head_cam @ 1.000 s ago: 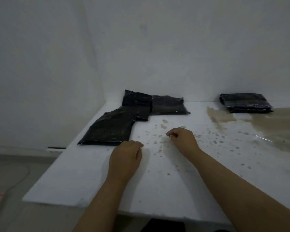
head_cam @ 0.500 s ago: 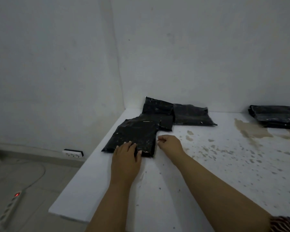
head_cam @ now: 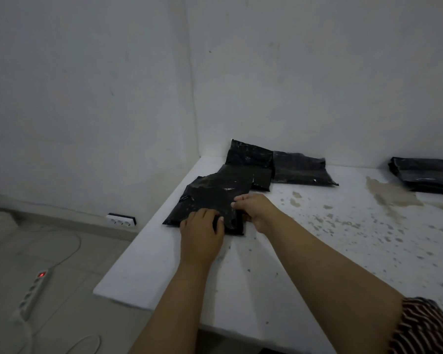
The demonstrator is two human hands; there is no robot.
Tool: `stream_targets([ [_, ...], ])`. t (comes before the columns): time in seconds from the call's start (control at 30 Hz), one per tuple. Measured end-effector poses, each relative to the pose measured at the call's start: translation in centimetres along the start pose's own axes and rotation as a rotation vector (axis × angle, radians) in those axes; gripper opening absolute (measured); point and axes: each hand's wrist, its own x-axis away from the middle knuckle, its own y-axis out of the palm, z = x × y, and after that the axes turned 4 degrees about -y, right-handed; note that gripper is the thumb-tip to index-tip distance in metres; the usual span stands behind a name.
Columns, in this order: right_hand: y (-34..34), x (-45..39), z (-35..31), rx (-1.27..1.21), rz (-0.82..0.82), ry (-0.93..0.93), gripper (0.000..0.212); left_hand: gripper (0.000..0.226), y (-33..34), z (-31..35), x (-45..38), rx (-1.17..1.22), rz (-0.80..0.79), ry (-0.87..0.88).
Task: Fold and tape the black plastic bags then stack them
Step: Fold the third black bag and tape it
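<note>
My left hand (head_cam: 201,232) and right hand (head_cam: 257,209) both have a grip on the near edge of the nearest black bag (head_cam: 215,200), glossy and creased, flat on the white tabletop (head_cam: 279,264) (its left side). Behind it two more bags (head_cam: 274,167) overlap near the corner; a stack (head_cam: 427,175) sits far right. No readable writing.
</note>
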Motion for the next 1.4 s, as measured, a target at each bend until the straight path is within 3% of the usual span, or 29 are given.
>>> stream_targets([
  [0.17, -1.1, 1.6, 0.7, -0.152, -0.005, 0.036, 0.006, 0.013, -0.5, 0.6, 1.1, 0.133, 0.061, -0.138],
  [0.37, -4.0, 3.8, 1.3, -0.156, 0.024, -0.046, 0.006, 0.017, -0.3, 2.6, 2.4, 0.34, 0.02, -0.113],
  [0.57, -9.3, 5.9, 1.4, -0.165, 0.036, -0.122, 0.012, 0.035, -0.2, 6.3, 1.1, 0.265, 0.062, -0.247],
  [0.63, -11.6, 6.8, 1.4, -0.15, 0.039, -0.149, 0.014, 0.047, -0.2, 7.3, 0.4, 0.343, 0.072, -0.311],
  [0.7, -13.9, 7.6, 1.3, -0.135, 0.045, -0.166, 0.014, 0.059, -0.1, 8.3, -0.3, 0.529, 0.009, -0.37],
  [0.8, -17.0, 8.7, 1.3, -0.097, 0.036, -0.179, 0.014, 0.064, -0.2, 9.9, -1.0, 0.811, -0.245, -0.456],
  [0.87, -18.6, 9.3, 1.3, -0.077, 0.015, -0.188, 0.02, 0.054, -0.1, 11.0, -1.1, 0.905, -0.402, -0.424],
  [0.97, -20.1, 10.2, 1.1, -0.107, -0.022, -0.23, 0.028, 0.037, 0.1, 12.3, -0.9, 0.983, -0.49, -0.353],
  [1.13, -21.8, 11.5, 0.8, -0.266, -0.018, -0.294, 0.033, 0.044, -0.3, 13.6, -0.1, 1.166, -0.693, -0.27],
  [1.27, -22.5, 12.2, 0.9, -0.261, -0.062, -0.275, 0.038, 0.039, -1.3, 14.6, -0.1, 1.277, -0.782, -0.295],
  [1.4, -22.5, 12.9, 0.9, -0.329, -0.09, -0.275, 0.04, 0.044, -1.5, 15.3, -0.2, 1.259, -0.738, -0.285],
])
